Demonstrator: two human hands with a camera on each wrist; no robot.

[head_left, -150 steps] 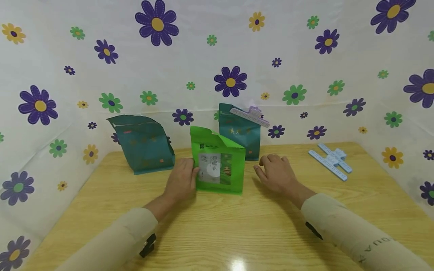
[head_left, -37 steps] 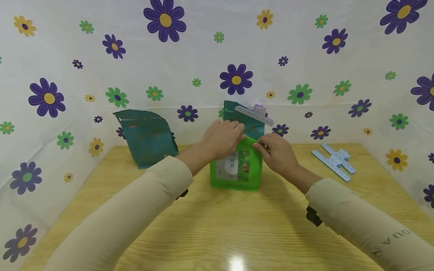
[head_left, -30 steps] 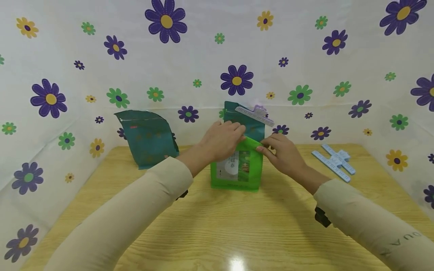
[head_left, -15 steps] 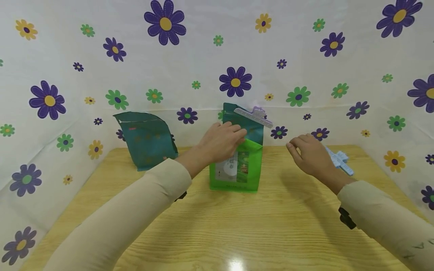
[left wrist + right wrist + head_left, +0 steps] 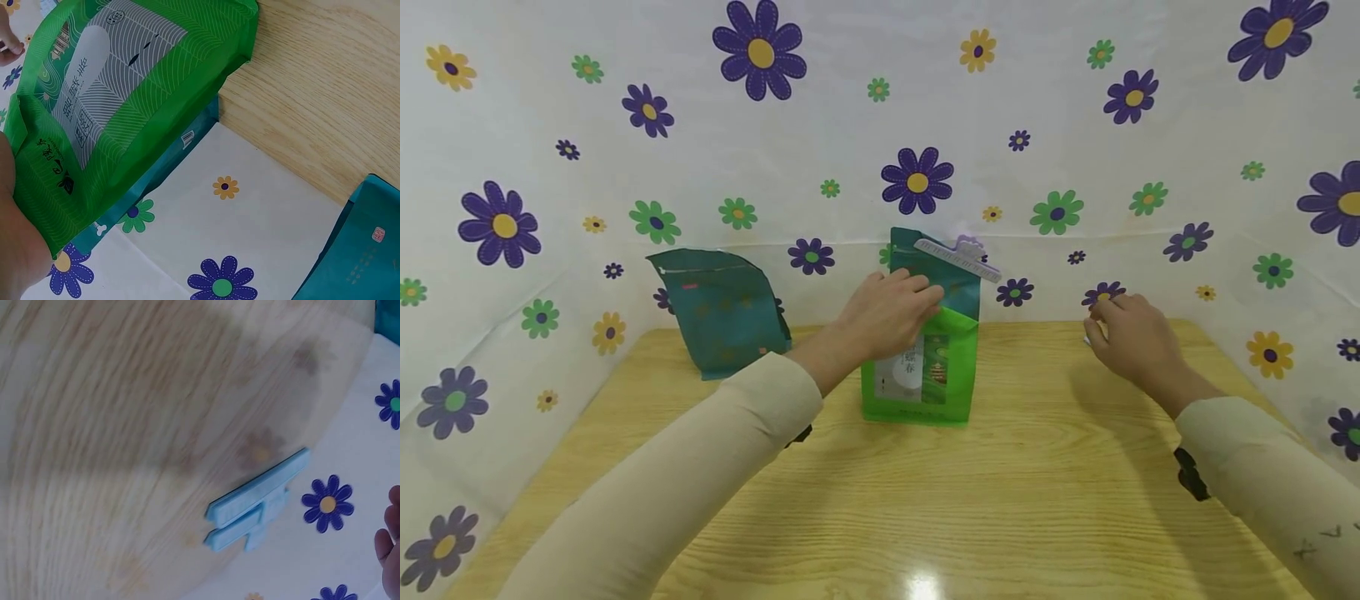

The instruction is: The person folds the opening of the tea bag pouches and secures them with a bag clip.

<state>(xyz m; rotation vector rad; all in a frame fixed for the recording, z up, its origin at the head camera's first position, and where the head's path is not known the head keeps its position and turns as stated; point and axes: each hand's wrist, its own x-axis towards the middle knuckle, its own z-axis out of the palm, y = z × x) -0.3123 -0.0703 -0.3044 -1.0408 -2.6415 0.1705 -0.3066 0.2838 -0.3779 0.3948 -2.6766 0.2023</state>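
My left hand (image 5: 891, 312) grips the folded-down top of a bright green tea bag (image 5: 955, 375), which stands upright mid-table with a grey label. In the left wrist view that hand (image 5: 22, 244) shows only in part, against the bag's top end. My right hand (image 5: 1135, 342) hovers at the right of the table, fingers loosely bent, holding nothing. Below it lie light blue bag clips (image 5: 259, 497), two long bars side by side; the hand hides nearly all of them in the head view. Whether they are one clip or two I cannot tell.
Behind the green bag stands a teal bag (image 5: 958, 287) with a lilac clip (image 5: 958, 257) across its top corner. Another teal bag (image 5: 722, 312), its top unclipped, leans at the left. A flower-printed cloth (image 5: 850, 125) walls the wooden table (image 5: 880, 500) at back and sides.
The left hand went from the green bag's side to its top, which got folded down. My right hand then let go of the fold and moved right, over the blue clips.
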